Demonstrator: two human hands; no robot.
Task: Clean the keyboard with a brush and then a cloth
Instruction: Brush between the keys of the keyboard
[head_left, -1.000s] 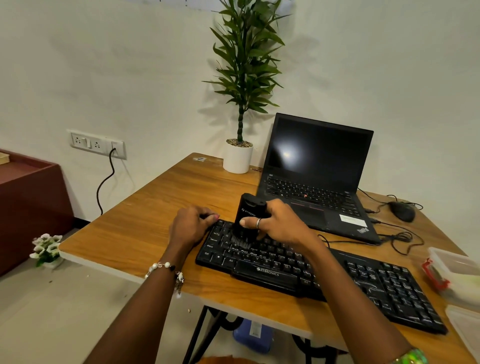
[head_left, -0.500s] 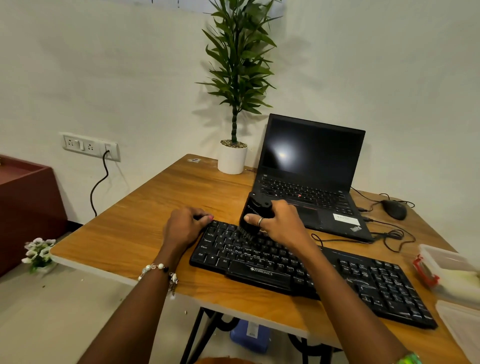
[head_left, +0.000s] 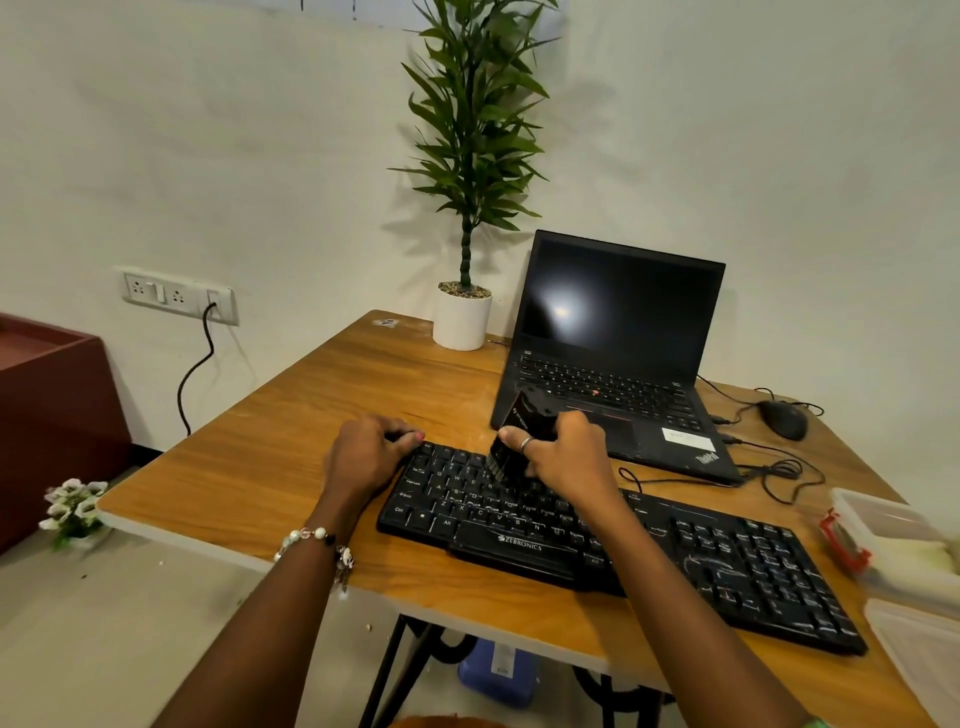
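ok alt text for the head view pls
A person's right hand grips a black brush, tilted, bristles on a black keyboard, while the left hand steadies its far-left corner on a wooden table.

Soft, even indoor light; glare spot on the laptop screen (head_left: 563, 310) beyond the fingers (head_left: 524, 441); plant (head_left: 475, 130) shadows the wall; edges bow, slight blur.
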